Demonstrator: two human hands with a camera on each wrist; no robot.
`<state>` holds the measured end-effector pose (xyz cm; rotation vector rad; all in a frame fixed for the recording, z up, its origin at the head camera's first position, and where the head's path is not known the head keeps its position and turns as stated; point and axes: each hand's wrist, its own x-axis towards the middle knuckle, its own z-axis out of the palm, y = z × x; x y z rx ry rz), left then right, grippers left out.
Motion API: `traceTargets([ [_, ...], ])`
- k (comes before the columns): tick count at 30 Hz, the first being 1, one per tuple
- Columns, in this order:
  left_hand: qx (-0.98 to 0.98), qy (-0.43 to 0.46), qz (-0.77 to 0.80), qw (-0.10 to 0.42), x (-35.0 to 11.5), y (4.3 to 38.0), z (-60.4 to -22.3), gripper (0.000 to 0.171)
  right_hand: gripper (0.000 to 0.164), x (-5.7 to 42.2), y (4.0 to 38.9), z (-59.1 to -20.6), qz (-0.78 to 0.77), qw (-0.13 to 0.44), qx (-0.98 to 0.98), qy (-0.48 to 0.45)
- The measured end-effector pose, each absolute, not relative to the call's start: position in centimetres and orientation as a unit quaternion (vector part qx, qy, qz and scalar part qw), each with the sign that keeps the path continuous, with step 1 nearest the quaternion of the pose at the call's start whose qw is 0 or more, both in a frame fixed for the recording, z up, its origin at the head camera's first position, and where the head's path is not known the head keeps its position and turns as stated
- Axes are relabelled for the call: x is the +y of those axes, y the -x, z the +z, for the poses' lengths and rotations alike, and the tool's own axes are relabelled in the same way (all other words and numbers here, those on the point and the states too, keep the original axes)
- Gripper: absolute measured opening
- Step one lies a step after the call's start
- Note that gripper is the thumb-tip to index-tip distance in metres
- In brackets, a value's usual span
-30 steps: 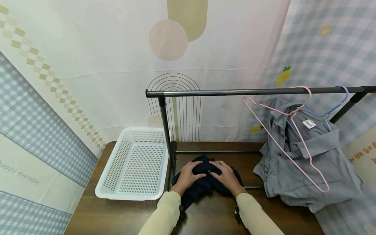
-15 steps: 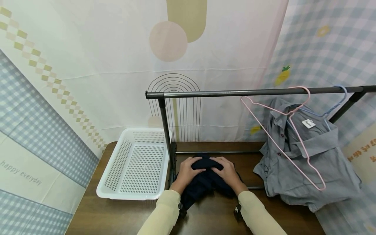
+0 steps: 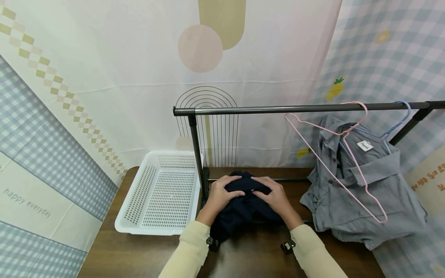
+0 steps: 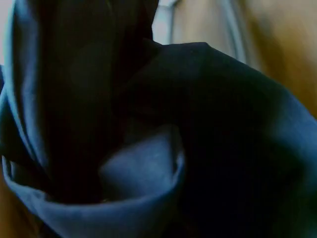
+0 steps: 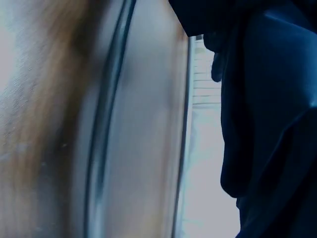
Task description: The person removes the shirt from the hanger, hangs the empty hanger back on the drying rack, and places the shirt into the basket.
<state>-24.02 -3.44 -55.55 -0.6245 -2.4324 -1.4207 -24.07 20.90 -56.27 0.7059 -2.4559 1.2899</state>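
Note:
In the head view a bunched dark navy garment (image 3: 245, 206) is between my hands, over the table near the rack's base. My left hand (image 3: 222, 195) grips its left side, thumb in front and fingers behind. On the opposite side my right hand (image 3: 274, 195) holds it the same way. A small pale spot shows on the cloth between the thumbs. Dark folds of the garment (image 4: 233, 134) fill most of the left wrist view, with a curved edge like a collar or opening low down. In the right wrist view the garment (image 5: 277, 114) hangs along the right, above the wooden tabletop.
A white perforated basket (image 3: 170, 197) stands left of the rack post (image 3: 196, 146). Above runs a black rail (image 3: 257, 109), carrying a pink hanger (image 3: 321, 164) and a blue hanger (image 3: 396, 125) with a grey shirt (image 3: 368, 208). The brown table (image 3: 139, 256) lies below.
Both hands have raised the navy garment and moved it slightly away from me; its lower folds have shifted off the front of the table. My forearms have spread a little.

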Motion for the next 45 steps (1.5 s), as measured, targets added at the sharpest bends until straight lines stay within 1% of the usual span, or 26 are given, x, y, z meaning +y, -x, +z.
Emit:
traceTargets([
  [3,-0.828,0.223,-0.498,0.134,-3.6,23.9,-54.6,0.056,0.051,20.7,23.9,-55.4,0.459,0.152,-0.837,-0.257],
  [6,-0.818,0.242,-0.499,0.151,-3.9,23.8,-53.6,0.056,0.051,20.4,23.7,-54.5,0.471,0.167,-0.825,-0.263],
  [13,-0.807,0.284,-0.477,0.201,-5.0,23.2,-50.6,0.06,0.051,19.7,23.2,-51.8,0.496,0.164,-0.803,-0.288],
  [18,-0.796,0.308,-0.467,0.232,-5.6,22.6,-48.2,0.062,0.052,19.3,23.0,-50.2,0.509,0.173,-0.785,-0.308],
  [22,-0.786,0.323,-0.471,0.236,-6.2,22.0,-46.6,0.063,0.053,18.7,22.5,-48.9,0.514,0.185,-0.774,-0.321],
  [30,-0.782,0.338,-0.451,0.266,-7.9,20.3,-43.7,0.063,0.055,16.8,21.8,-46.8,0.517,0.21,-0.753,-0.349],
  [40,-0.804,0.34,-0.407,0.271,-11.2,18.6,-41.0,0.064,0.054,13.3,21.0,-46.0,0.559,0.198,-0.714,-0.372],
  [45,-0.812,0.346,-0.378,0.278,-13.1,18.0,-40.0,0.065,0.052,11.3,20.3,-46.1,0.576,0.186,-0.707,-0.366],
])
